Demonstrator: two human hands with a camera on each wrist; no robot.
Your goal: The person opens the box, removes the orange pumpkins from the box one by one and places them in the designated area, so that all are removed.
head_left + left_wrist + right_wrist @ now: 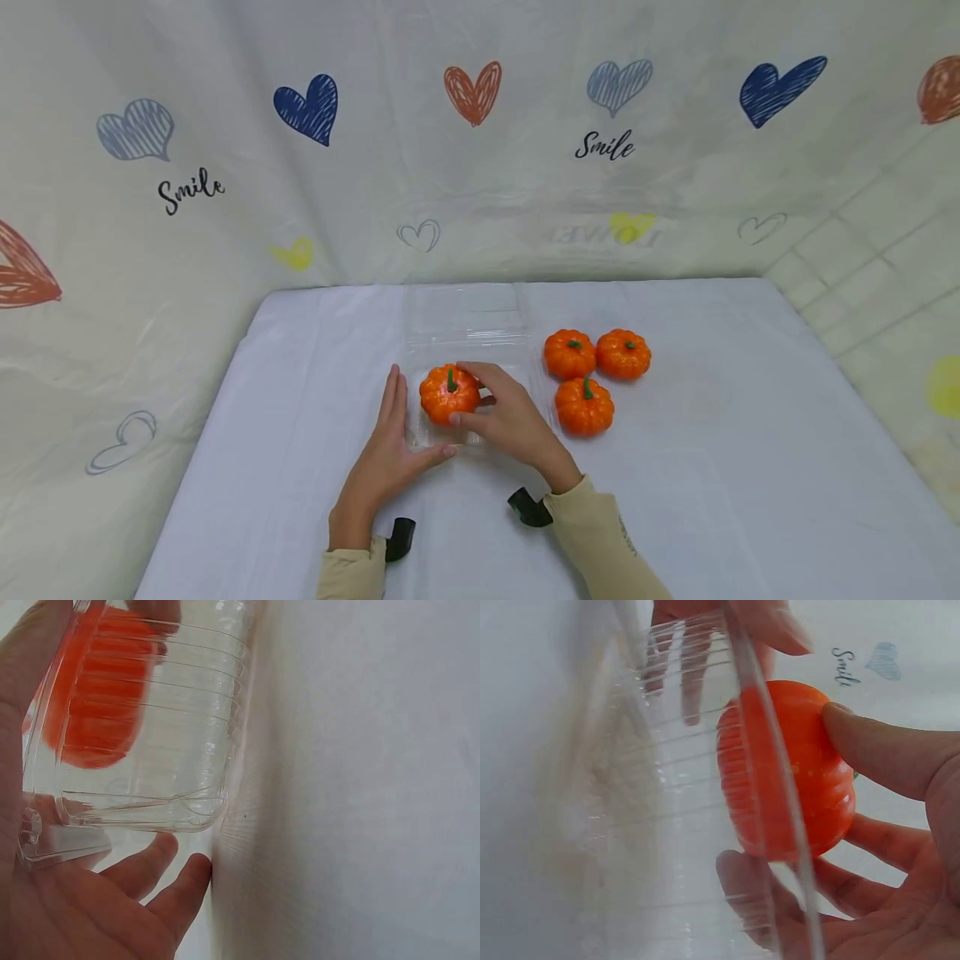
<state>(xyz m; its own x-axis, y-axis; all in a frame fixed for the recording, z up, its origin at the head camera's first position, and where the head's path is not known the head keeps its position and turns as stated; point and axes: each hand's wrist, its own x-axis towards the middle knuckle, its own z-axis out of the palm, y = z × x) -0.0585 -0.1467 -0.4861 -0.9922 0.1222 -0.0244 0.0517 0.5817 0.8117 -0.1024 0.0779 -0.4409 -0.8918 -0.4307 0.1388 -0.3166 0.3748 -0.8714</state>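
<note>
A small orange pumpkin (442, 400) with a green stem is in my right hand (517, 417), thumb on one side and fingers on the other. It is partly inside a clear plastic clamshell box (187, 750), whose see-through wall stands in front of it in the right wrist view. Whether the pumpkin touches the box floor I cannot tell. My left hand (386, 462) lies along the left side and front corner of the box, fingers extended and thumb spread toward the front edge.
Beyond the box, its clear lid (465, 312) is folded back on the white-covered table (712, 467). Right of the box sit three more pumpkins, one at the back left (568, 357), one at the back right (624, 357) and one in front (583, 410). A heart-printed curtain (525, 183) hangs behind.
</note>
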